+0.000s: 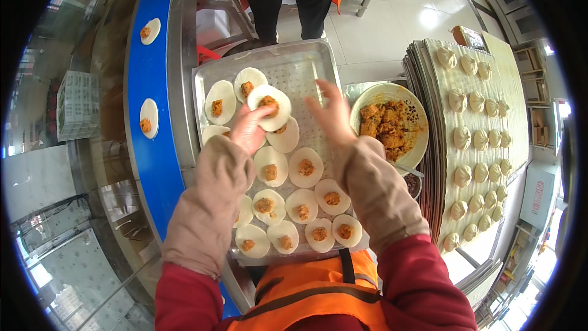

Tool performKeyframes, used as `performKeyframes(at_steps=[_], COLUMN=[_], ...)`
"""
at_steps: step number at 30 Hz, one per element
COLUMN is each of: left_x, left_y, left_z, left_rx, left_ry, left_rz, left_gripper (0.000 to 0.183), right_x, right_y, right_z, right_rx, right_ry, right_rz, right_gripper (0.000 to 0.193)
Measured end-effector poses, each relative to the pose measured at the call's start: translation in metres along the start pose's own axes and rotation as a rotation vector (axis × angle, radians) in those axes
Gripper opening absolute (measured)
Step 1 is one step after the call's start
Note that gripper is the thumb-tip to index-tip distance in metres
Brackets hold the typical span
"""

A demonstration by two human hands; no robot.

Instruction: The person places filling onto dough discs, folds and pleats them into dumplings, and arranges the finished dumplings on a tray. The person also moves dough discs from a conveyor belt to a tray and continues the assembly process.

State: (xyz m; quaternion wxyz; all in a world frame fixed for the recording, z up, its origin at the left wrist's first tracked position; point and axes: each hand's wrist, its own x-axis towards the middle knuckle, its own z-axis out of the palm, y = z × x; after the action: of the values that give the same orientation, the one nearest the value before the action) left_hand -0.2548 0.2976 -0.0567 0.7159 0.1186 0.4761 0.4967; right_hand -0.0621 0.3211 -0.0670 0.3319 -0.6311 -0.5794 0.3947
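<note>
My left hand (247, 129) grips a round dough wrapper (273, 92) topped with orange-brown filling, its thumb on the upper side near the filling. My right hand (331, 110), a little smeared by motion, is to the right over the tray with its fingers apart and nothing seen in them. Beneath both hands is a perforated metal tray (303, 61). On it lie several flat dough rounds, such as one dough wrapper (306, 167) near the middle, each with a dab of filling. A few wrappers by my left hand are partly covered.
A bowl of filling (419, 141) stands right of the tray, with a small dark-filled bowl (414, 184) beside it. Farther right, stacked boards (438, 95) carry rows of pleated buns (462, 138). Left runs a blue conveyor belt (147, 165) with filled wrappers. A person (288, 0) stands beyond the tray.
</note>
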Motion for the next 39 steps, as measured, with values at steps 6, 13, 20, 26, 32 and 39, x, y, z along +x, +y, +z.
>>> performKeyframes(at_steps=[6,13,20,26,32,39], left_x=[0.017,-0.005,-0.068,-0.058,-0.057,-0.119], left_y=[-0.090,-0.105,-0.035,0.085,0.129,0.106], left_z=[0.048,0.077,-0.004,-0.202,-0.284,-0.290], left_rx=[-0.232,0.331,0.175,0.091,0.200,0.558], left_ry=[-0.018,0.277,0.324,1.118,0.961,0.687], left_rz=[-0.074,-0.073,0.210,0.518,0.184,0.061], left_gripper=[0.034,0.040,0.053,0.061,0.049,0.041], right_x=[-0.037,-0.055,-0.056,-0.067,-0.076,-0.075], right_y=[-0.015,-0.012,-0.036,-0.065,-0.087,-0.113], right_z=[-0.093,-0.095,-0.070,-0.018,0.044,0.124], right_rx=[0.466,0.597,0.535,0.480,0.389,0.219], right_ry=[0.105,0.075,-0.026,-0.225,-0.355,-0.516], right_rz=[0.039,0.089,0.086,0.028,-0.022,-0.107], right_gripper=[0.023,0.021,0.018,0.017,0.016,0.016])
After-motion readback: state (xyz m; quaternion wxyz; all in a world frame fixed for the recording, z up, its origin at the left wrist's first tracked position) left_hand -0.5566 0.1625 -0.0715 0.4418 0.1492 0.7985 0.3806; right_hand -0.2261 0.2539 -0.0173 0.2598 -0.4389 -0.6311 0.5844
